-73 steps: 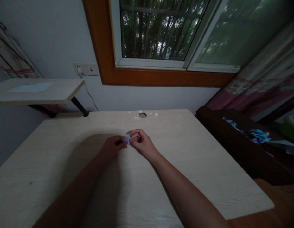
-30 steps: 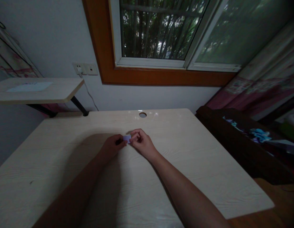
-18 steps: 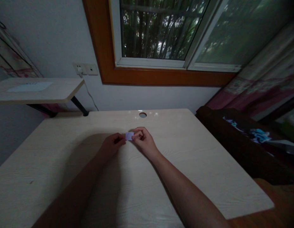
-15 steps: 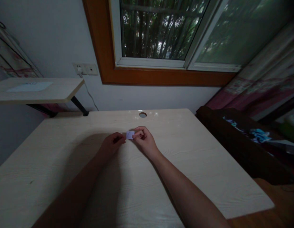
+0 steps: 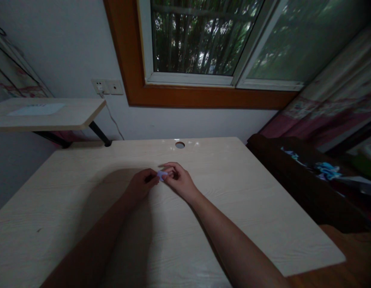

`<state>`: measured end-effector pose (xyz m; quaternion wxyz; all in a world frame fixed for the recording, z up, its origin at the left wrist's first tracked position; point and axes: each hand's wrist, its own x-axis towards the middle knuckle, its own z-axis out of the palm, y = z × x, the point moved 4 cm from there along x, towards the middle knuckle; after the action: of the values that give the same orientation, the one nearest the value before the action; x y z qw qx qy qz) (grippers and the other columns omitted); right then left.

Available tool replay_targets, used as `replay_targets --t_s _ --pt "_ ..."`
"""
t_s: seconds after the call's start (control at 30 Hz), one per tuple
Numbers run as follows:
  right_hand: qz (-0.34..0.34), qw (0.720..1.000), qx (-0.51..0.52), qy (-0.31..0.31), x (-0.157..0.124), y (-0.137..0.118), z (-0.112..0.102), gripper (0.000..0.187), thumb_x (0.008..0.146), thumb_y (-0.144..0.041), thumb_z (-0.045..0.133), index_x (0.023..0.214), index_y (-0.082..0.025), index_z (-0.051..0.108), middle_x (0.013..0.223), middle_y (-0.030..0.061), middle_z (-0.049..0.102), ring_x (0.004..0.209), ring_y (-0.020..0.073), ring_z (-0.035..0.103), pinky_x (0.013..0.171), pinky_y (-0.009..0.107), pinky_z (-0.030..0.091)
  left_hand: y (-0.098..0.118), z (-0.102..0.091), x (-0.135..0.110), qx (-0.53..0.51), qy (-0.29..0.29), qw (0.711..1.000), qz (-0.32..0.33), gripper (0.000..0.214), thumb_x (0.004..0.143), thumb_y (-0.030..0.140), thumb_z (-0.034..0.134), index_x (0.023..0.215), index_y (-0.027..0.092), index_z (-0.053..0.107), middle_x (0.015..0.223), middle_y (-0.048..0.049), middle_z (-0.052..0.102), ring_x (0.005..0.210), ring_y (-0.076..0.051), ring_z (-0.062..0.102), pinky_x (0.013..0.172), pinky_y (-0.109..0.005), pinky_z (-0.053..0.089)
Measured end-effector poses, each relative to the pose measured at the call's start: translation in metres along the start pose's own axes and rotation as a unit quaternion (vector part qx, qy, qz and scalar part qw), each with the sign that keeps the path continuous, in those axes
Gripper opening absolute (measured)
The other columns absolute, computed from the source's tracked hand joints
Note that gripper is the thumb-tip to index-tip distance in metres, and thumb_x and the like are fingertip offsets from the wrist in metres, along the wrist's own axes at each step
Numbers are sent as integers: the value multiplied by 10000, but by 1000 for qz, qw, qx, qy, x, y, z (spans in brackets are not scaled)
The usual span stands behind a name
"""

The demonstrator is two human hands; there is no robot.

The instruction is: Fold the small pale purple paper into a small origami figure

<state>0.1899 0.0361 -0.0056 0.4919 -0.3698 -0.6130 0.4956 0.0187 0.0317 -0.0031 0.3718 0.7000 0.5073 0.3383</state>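
Observation:
A small pale purple folded paper [image 5: 160, 175] sits between my two hands just above the light wooden desk [image 5: 83, 208]. My left hand [image 5: 142, 185] is closed, its fingertips pinching the paper's left side. My right hand [image 5: 178, 181] is also closed, with thumb and fingers curled onto the paper's right side. Most of the paper is hidden by the fingers. Both forearms stretch across the desk from the near edge.
A round cable hole [image 5: 180, 145] lies in the desk near its far edge. A side shelf [image 5: 53, 116] with a white sheet stands at the left, a wall socket [image 5: 106, 87] behind it. A dark wooden bed frame [image 5: 305, 180] runs along the right. A window is above.
The paper was lifted and turned to show a flat square face half a second ago; now it is lowered again and mostly covered by my right fingers.

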Motion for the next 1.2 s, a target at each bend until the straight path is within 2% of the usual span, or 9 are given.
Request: replay_targets --t_s 0.13,0.23,0.57,0.77,1.03,1.2 --pt "-10 999 -30 -29 -1 1 2 353 788 -229 683 1133 -235 607 871 14 685 723 129 609 670 263 478 4 5 -2 53 -38 998 14 230 826 369 561 742 167 631 652 11 593 622 -140 512 597 -243 373" --pt "-15 998 -47 -46 -2 3 2 322 794 -217 669 1113 -229 623 836 7 676 717 129 610 675 265 482 4 6 -2 64 -45 997 18 240 832 372 551 739 167 635 643 12 592 612 -139 506 592 -242 364" --pt "-1 999 -27 -32 -1 4 1 306 778 -248 703 1068 -218 612 779 -11 656 675 122 613 651 257 486 6 3 -1 31 -36 999 26 208 840 340 546 749 169 623 661 4 603 640 -149 539 626 -250 391" --pt "20 1000 10 -5 0 2 0 285 751 -223 704 1013 -215 591 754 -14 667 648 124 609 624 254 465 5 2 -1 -14 -35 999 -3 177 828 306 544 753 166 622 691 -9 645 666 -157 582 651 -253 414" --pt "22 999 36 15 3 11 -5 279 770 -259 704 1017 -216 581 742 -18 667 636 123 590 631 257 449 8 -1 -2 -31 -12 999 -20 236 827 382 556 737 171 614 673 -10 645 644 -157 575 639 -255 422" --pt "19 998 48 25 3 9 -6 268 795 -291 700 1028 -218 591 762 -10 667 707 136 622 692 271 472 5 -2 -2 -33 1 999 -20 266 837 409 554 731 170 608 675 -9 641 637 -152 568 627 -250 425"
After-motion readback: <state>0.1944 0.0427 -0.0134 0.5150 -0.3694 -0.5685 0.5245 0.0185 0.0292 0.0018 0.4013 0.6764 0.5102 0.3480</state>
